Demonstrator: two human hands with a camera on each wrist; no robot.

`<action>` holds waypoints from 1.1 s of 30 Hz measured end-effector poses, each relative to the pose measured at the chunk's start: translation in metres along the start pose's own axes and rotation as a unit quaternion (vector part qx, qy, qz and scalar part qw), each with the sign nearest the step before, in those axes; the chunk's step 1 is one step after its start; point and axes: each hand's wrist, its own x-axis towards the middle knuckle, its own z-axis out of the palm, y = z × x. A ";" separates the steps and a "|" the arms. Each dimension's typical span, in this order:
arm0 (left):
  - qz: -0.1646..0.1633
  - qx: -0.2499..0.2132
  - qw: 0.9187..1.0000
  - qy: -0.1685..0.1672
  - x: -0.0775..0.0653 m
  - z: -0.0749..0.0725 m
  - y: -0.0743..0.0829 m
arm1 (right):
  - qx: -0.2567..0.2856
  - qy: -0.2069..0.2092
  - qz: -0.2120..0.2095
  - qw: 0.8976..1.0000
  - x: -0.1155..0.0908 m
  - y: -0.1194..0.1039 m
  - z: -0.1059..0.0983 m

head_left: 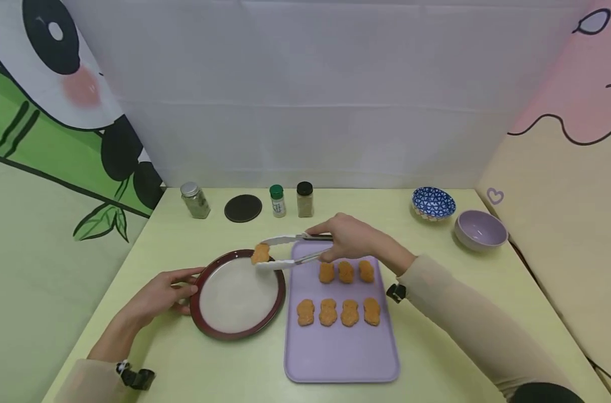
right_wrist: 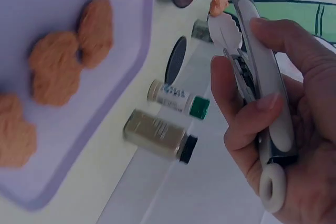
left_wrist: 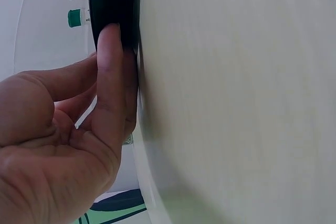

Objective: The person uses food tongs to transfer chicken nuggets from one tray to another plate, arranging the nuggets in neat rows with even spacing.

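My left hand point(head_left: 156, 295) holds the brown-rimmed, off-white plate point(head_left: 240, 299) at its left edge. In the left wrist view the fingers pinch the dark rim, low over the table. My right hand point(head_left: 353, 238) grips a pair of tongs point(head_left: 309, 258) with pale, scalloped tips. Between those tips is a golden-brown chicken nugget point(head_left: 261, 253), over the plate's upper rim; the right wrist view shows the same nugget point(right_wrist: 218, 1). To the plate's right lies a lilac tray point(head_left: 342, 355) bearing several more nuggets point(head_left: 349, 313) in two rows, under and in front of the right hand.
Along the back stand a silver-lidded jar point(head_left: 195, 200), a black disc point(head_left: 243, 208), a green-capped shaker point(head_left: 277, 201) and a black-capped spice jar point(head_left: 305, 200). Blue-patterned point(head_left: 433, 202) and purple bowls point(head_left: 480, 230) sit at the back right. A pale wall point(head_left: 305, 129) rises behind the table.
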 end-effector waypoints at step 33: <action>-0.010 0.014 1.000 0.008 0.003 -0.001 -0.001 | -0.028 -0.004 0.000 1.000 0.078 -0.057 0.068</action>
